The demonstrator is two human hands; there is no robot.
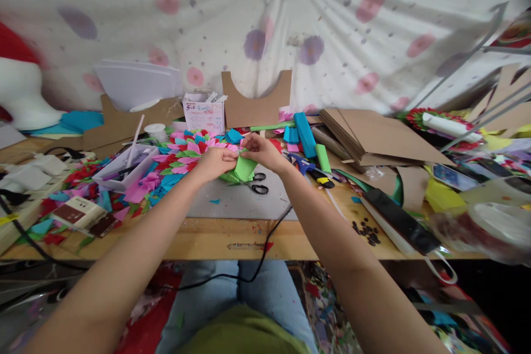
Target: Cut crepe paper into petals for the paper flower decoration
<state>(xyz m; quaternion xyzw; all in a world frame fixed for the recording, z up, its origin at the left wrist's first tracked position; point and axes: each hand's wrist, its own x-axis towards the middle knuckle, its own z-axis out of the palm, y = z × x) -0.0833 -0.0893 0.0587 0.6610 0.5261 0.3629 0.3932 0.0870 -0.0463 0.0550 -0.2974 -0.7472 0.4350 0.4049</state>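
Observation:
A folded piece of bright green crepe paper is held up over the grey board. My right hand pinches its upper edge between thumb and fingers. On its left side, my left hand has the fingers closed at the paper's edge. Black-handled scissors lie on the board just below, their blades partly hidden by the green paper. Behind my left hand spreads a heap of pink, red, green and blue paper petals.
A white tray with tools stands left. To the right lie a blue glue gun, a yellow-black cutter, dark round pieces and a black phone. Stacked cardboard lies behind. A black cable crosses the table edge.

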